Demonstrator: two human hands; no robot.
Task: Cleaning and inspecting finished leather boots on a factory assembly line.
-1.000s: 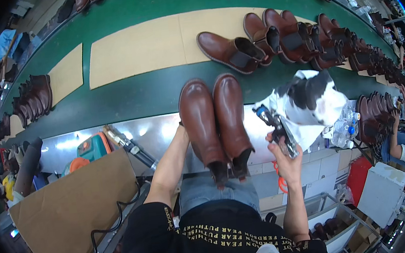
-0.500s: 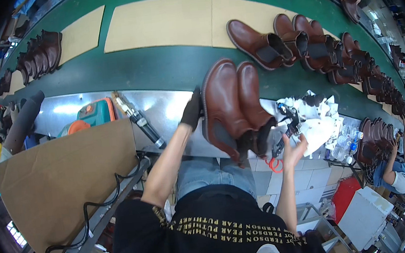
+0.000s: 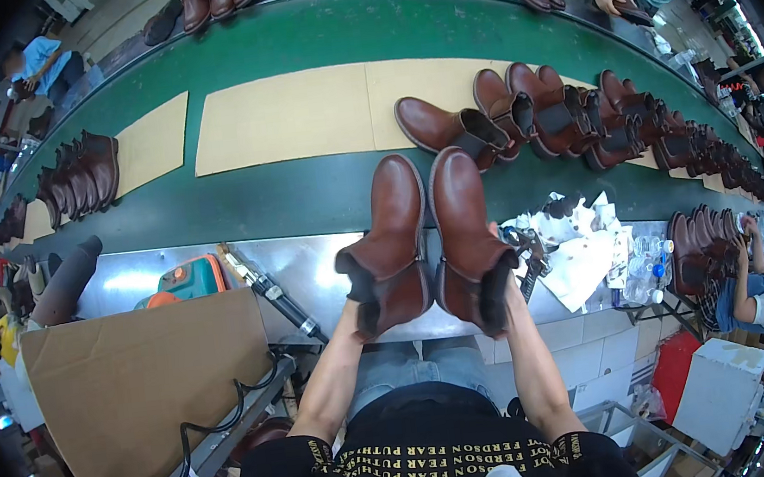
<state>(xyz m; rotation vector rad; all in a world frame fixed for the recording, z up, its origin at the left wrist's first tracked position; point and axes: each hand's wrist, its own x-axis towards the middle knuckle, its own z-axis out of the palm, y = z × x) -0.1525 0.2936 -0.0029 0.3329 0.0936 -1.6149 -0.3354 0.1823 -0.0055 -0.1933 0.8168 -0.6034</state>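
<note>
Two brown ankle boots are held side by side over the steel table [image 3: 311, 269], toes pointing away toward the green conveyor belt [image 3: 303, 200]. My left hand [image 3: 358, 299], in a dark glove, grips the left boot [image 3: 394, 223] at its heel and opening. My right hand [image 3: 498, 299] grips the right boot [image 3: 461, 211] at its opening; most of its fingers are hidden by the dark lining. A small dark tool [image 3: 529, 256] lies on the table just right of the right boot.
Cardboard sheets [image 3: 286, 118] and a row of brown boots [image 3: 564, 112] lie on the belt; more boots [image 3: 77, 173] stand at the left. An orange-teal tool [image 3: 183, 280], a long black tool [image 3: 268, 292], white paper [image 3: 580, 260] and bottles [image 3: 642, 272] are on the table. A cardboard panel [image 3: 145, 380] leans at my left. Other people work at the right.
My right hand has put down the small dark tool it was holding and taken hold of the right boot. The pair is now gripped with both hands and sits closer to me.
</note>
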